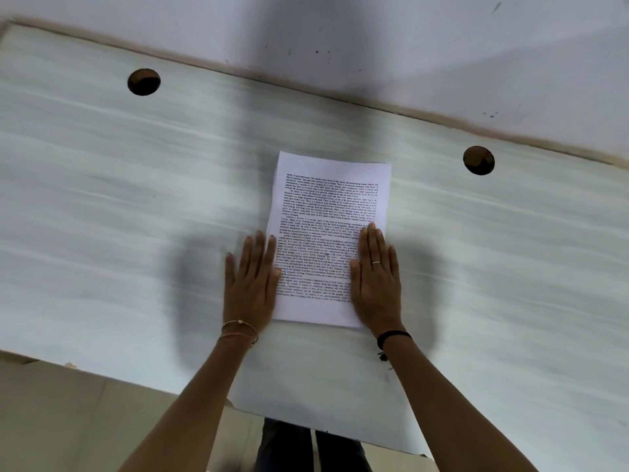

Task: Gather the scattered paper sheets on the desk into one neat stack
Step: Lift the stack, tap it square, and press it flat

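Note:
A stack of white printed paper sheets [328,206] lies in the middle of the pale desk [136,199], its edges lined up so only the top page of text shows. My left hand [250,287] rests flat along the stack's left edge, fingers straight and together, partly on the desk. My right hand [376,277] lies flat on the stack's right edge, fingers straight, a ring on one finger. Neither hand grips the paper. No other loose sheet is visible on the desk.
Two round cable holes are cut in the desk, one at the far left [143,82] and one at the far right [478,160]. A white wall [374,35] runs behind the desk's far edge. The near edge drops to a beige floor [68,420].

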`<state>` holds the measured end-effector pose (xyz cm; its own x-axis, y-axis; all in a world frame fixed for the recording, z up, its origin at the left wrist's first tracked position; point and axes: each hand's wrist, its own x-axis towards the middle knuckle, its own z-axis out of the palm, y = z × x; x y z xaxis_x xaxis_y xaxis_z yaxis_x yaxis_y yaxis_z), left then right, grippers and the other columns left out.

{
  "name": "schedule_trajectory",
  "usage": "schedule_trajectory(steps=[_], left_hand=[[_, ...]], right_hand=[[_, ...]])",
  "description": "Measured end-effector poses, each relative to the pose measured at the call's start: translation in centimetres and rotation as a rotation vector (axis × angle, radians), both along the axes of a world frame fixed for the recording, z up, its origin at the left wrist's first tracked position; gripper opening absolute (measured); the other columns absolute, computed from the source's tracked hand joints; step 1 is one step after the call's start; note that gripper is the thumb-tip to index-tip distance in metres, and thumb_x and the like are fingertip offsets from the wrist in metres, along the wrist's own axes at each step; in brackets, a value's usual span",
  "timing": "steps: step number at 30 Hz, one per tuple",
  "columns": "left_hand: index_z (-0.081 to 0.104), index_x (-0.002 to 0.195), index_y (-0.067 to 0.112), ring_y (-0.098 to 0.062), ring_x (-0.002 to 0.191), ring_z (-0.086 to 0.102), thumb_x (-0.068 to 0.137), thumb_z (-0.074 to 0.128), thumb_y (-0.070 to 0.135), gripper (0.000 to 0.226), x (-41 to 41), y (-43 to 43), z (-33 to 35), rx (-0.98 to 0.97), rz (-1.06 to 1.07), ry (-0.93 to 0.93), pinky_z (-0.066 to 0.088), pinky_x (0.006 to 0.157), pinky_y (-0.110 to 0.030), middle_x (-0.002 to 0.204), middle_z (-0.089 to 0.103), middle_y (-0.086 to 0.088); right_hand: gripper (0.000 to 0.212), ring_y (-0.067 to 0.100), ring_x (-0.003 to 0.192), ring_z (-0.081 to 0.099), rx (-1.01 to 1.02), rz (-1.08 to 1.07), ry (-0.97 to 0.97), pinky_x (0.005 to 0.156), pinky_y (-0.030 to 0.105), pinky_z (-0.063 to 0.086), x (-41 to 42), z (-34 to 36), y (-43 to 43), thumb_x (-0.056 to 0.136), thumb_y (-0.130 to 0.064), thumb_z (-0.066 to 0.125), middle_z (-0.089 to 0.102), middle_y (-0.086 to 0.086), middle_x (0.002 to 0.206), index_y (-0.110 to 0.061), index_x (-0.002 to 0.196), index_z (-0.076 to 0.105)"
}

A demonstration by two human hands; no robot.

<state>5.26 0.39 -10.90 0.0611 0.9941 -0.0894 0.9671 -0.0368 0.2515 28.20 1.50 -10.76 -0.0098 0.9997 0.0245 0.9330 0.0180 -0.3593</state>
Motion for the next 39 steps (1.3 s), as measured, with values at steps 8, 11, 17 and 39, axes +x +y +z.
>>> schedule_trajectory(steps=[8, 11, 17, 39], left_hand=[[0.006, 0.151, 0.012, -0.021, 0.147, 0.008, 0.098, 0.013, 0.049, 0.064, 5.3, 0.6, 2.3, 0.070, 0.117, 0.061, 0.001, 0.115, -0.058, 0.159, 0.005, -0.010], [0.008, 0.150, 0.011, -0.019, 0.147, 0.011, 0.098, 0.019, 0.048, 0.064, 10.3, 0.8, 2.0, 0.036, -0.070, -0.042, 0.007, 0.119, -0.049, 0.159, 0.012, -0.008], [0.006, 0.151, 0.012, -0.018, 0.149, 0.004, 0.100, 0.017, 0.040, 0.059, 5.6, 1.3, 0.6, 0.002, 0.064, -0.118, 0.007, 0.121, -0.041, 0.160, 0.007, -0.007], [0.001, 0.151, 0.018, -0.019, 0.148, 0.010, 0.096, -0.001, 0.051, 0.064, -0.2, 1.2, 1.2, 0.033, 0.334, -0.068, 0.012, 0.116, -0.050, 0.160, 0.009, -0.006]], right_hand=[[0.055, 0.014, 0.149, 0.009, -0.006, -0.001, -0.011, 0.120, 0.042, 0.017, 0.0, 0.2, 0.0, 0.102, -0.026, 0.031, 0.013, 0.004, 0.161, -0.009, 0.152, 0.016], [0.055, 0.014, 0.149, 0.008, -0.012, 0.010, -0.024, 0.120, 0.042, 0.017, 0.0, 0.2, 0.1, 0.102, -0.029, 0.025, 0.013, 0.004, 0.161, -0.009, 0.152, 0.016], [0.055, 0.013, 0.149, 0.009, -0.022, 0.002, -0.015, 0.120, 0.041, 0.016, 0.0, 0.3, 0.1, 0.101, -0.027, 0.029, 0.013, 0.003, 0.161, -0.010, 0.152, 0.016], [0.059, 0.017, 0.149, 0.006, 0.027, -0.005, 0.240, 0.121, 0.032, 0.017, 0.2, 1.2, 0.1, 0.101, -0.029, 0.035, 0.008, 0.005, 0.162, -0.008, 0.152, 0.014]])
